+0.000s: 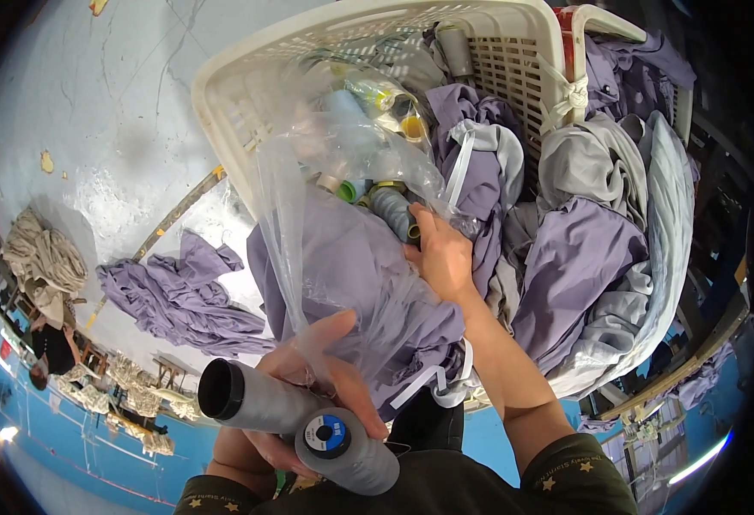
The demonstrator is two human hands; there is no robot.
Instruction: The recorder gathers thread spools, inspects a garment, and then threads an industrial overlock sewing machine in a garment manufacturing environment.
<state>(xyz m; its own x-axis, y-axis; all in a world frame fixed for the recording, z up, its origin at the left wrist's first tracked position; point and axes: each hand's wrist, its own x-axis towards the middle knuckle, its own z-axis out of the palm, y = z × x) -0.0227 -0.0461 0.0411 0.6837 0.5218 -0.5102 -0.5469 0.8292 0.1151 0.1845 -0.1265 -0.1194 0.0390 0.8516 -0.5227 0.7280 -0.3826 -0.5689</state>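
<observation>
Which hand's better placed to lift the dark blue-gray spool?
Right, likely: the right hand is at the dark blue-gray spool, while the left hand holds two gray spools.

The left hand point(349, 384) curls low; the right hand point(447, 256) (arm point(507, 354) outstretched) pinches.

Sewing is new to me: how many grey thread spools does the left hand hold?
2: the upper spool, toward the left, and the lower spool, below and right of it. The left hand might hide more.
</observation>
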